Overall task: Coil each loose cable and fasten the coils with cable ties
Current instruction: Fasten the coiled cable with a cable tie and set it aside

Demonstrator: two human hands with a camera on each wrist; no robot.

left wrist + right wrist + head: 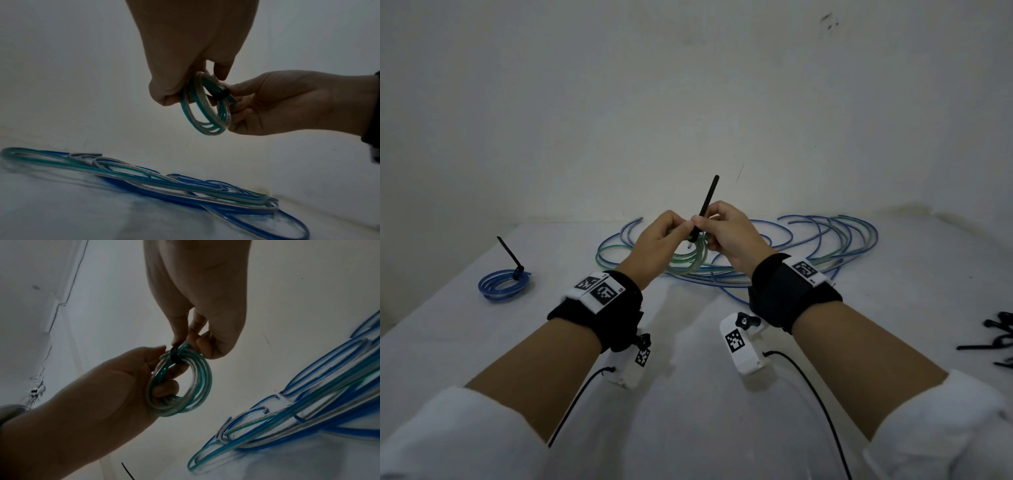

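Note:
I hold a small green and clear cable coil (690,258) (205,110) (180,386) above the table. My left hand (661,236) (131,382) grips the coil with fingers curled through its ring. A black cable tie (703,209) (221,95) (174,355) is wrapped round the coil's top, its tail sticking up. My right hand (726,233) (267,104) pinches the tie at the coil. A blue coil (504,284) with its own black tie lies at the left.
Several loose blue and green cables (808,240) (164,186) (308,402) sprawl on the white table (688,394) behind and right of my hands. Spare black cable ties (996,339) lie at the right edge. A plain wall stands close behind.

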